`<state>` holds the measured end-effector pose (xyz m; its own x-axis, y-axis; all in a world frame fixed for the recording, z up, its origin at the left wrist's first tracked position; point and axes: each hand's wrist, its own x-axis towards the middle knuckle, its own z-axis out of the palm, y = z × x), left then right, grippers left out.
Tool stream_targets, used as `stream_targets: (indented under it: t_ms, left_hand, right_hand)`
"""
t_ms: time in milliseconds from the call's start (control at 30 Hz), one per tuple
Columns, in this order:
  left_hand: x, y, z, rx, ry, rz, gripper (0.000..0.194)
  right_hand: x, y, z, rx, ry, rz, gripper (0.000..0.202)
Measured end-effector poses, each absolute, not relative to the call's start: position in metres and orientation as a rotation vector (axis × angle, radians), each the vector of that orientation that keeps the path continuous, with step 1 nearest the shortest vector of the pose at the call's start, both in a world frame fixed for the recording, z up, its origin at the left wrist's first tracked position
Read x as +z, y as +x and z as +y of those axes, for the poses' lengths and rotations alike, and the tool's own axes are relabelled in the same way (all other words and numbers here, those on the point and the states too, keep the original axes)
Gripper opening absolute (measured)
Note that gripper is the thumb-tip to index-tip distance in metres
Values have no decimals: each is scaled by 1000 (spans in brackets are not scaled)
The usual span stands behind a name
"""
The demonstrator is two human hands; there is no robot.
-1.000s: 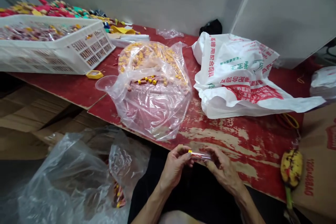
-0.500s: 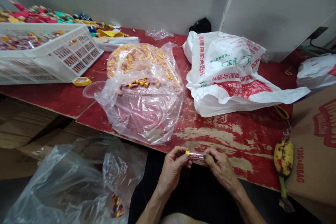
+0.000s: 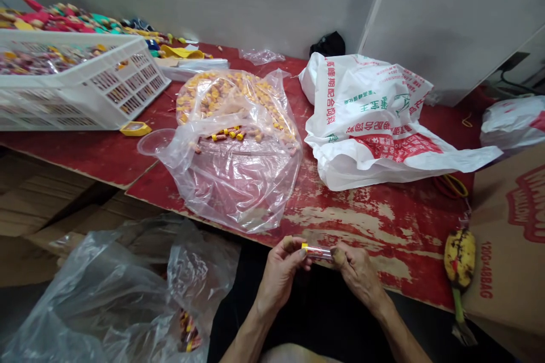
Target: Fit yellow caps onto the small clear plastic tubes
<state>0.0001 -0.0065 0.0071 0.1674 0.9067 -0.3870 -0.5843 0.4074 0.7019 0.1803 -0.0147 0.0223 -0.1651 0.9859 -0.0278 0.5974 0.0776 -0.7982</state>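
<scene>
A small clear tube (image 3: 317, 251) with a yellow cap and red contents lies level between my two hands, just in front of the worn red table's (image 3: 374, 221) near edge. My left hand (image 3: 283, 272) pinches the capped end. My right hand (image 3: 356, 275) pinches the other end. Beyond them a clear plastic bag (image 3: 238, 147) holding many small yellow-and-red pieces lies open on the table. At lower left, below table level, another clear bag (image 3: 114, 300) holds a few finished tubes (image 3: 189, 334).
A white slotted crate (image 3: 80, 82) of wrapped items stands at the far left, with coloured toys behind it. A white printed plastic bag (image 3: 378, 119) lies at centre right. A cardboard box (image 3: 511, 238) and a spotted banana (image 3: 460, 258) sit at the right edge.
The view swung slightly right and then settled. Both hands keep hold of the tube in nearly the same spot, fingers shifting a little on its ends.
</scene>
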Motion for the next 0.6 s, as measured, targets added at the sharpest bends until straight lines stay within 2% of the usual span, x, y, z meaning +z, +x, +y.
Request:
stream_targets:
  t_ms: [67, 167, 300, 467, 600]
  left_hand:
    - [8, 0, -7, 1121, 442, 882, 27]
    - [9, 0, -7, 1116, 448, 876, 26]
    - [8, 0, -7, 1110, 447, 870, 26]
    - [6, -1, -7, 1113, 452, 882, 26]
    - [6, 1, -9, 1100, 450, 877, 28]
  right_hand:
    - [23, 180, -15, 935, -1548, -1813, 32]
    - [26, 178, -15, 964, -1498, -1839, 26]
    - [24, 177, -14, 944, -1557, -1789, 42]
    - [22, 177, -15, 1048, -1535, -1763, 34]
    - [18, 174, -16, 1155, -1557, -1650, 39]
